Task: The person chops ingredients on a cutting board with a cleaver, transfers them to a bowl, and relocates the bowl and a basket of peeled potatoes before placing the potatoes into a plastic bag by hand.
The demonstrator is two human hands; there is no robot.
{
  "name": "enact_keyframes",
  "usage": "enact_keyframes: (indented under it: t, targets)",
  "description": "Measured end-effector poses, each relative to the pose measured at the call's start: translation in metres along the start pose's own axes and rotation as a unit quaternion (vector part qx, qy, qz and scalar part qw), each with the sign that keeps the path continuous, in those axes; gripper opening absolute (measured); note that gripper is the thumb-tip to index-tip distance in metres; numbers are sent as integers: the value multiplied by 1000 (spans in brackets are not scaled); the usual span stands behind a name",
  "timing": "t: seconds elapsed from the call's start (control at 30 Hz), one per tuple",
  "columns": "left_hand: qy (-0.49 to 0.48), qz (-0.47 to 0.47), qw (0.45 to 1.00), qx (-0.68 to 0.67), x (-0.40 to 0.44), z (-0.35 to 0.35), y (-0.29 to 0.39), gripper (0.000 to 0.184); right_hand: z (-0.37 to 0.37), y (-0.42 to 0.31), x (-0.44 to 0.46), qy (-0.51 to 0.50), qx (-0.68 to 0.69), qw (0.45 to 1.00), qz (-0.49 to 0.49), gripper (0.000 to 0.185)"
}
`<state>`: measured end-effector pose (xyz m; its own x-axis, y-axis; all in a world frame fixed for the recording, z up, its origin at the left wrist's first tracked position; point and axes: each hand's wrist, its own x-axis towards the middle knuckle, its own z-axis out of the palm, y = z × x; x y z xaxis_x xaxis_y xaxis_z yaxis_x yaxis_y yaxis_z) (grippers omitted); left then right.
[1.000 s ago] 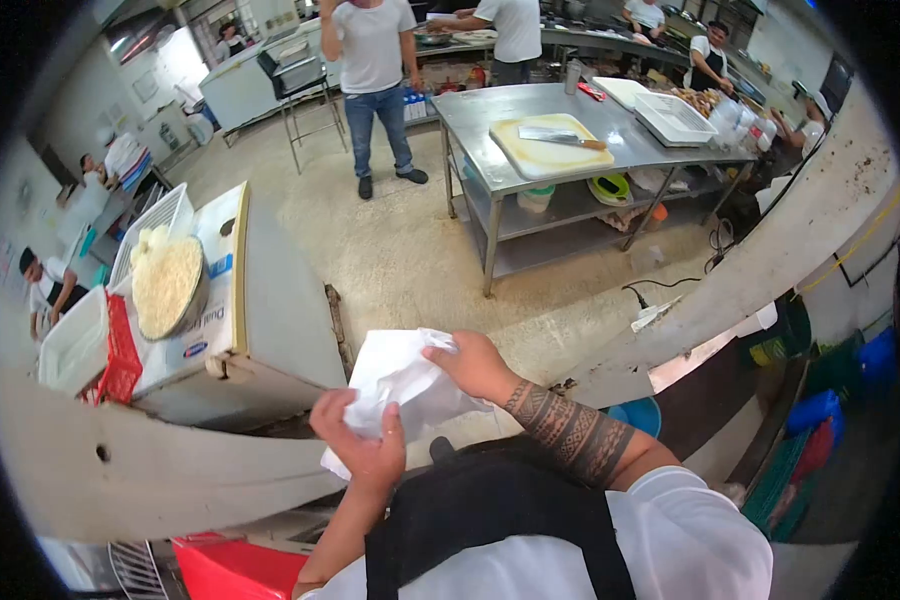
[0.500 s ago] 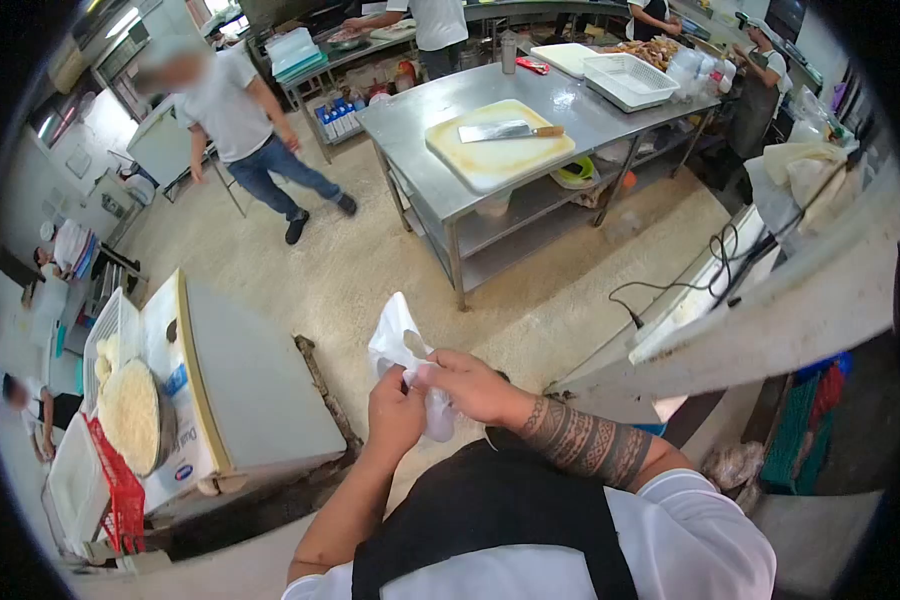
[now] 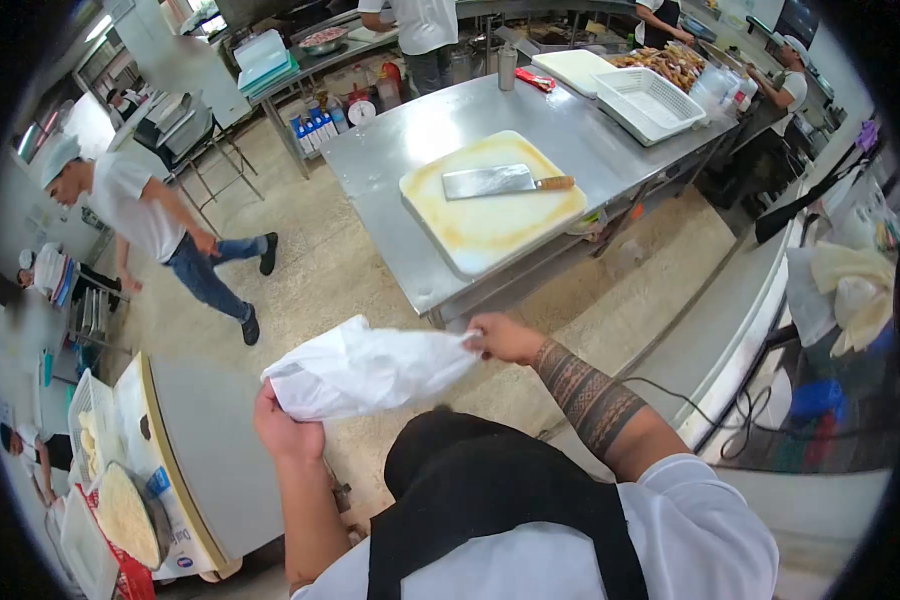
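A thin white plastic bag point(image 3: 365, 370) is stretched out in front of my chest, creased and partly spread. My left hand point(image 3: 288, 425) is closed on its lower left end, with the thumb on the near side. The far right corner is pinched in my right hand point(image 3: 505, 338), whose fingertips are slightly blurred. Beyond the bag, a cleaver point(image 3: 490, 182) with a wooden handle lies on a stained white cutting board point(image 3: 470, 235), touching neither hand.
The steel table point(image 3: 380, 150) ahead carries a white basket point(image 3: 650, 100) and a grey bottle point(image 3: 507, 68). On the left, a white chest point(image 3: 215, 440) stands near a round tray point(image 3: 130, 515) of pale food. A person point(image 3: 155, 215) walks at left; cables point(image 3: 745, 415) hang at right.
My hands have moved apart, and the crumpled bag is now pulled out wide between them. My view has shifted, and the person on the left has walked farther left.
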<state>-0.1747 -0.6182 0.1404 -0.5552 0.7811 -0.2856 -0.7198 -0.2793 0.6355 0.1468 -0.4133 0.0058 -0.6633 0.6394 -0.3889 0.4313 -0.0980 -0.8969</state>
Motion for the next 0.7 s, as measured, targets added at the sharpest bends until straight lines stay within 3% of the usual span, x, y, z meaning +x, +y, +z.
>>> enact_keyframes:
  t: [0.03,0.13,0.17,0.23,0.37,0.47,0.6,0.7]
  targets:
    - [18,37,998,53,14,5,-3,30,-11,-10,2,-79,30,996,16,39]
    - [44,122,973,188,55,27,-11,23,-60,-9,30,-30,-99,994,-43,49]
    - [34,132,966,218,67,36,-12,20,-83,-4,48,36,-153,988,-11,53]
    - [23,150,948,281,99,47,-14,16,-126,19,80,304,-299,893,-142,52]
    - [9,162,913,375,170,82,-13,12,-222,-6,118,386,-403,829,-18,54]
    - [-23,150,891,428,211,125,-14,12,-262,7,142,409,-606,680,-49,59]
    - [-55,133,865,480,251,140,-25,11,-288,15,150,304,-574,760,-6,61]
    - [-31,162,827,537,263,142,-37,10,-311,11,145,262,-504,822,-37,54]
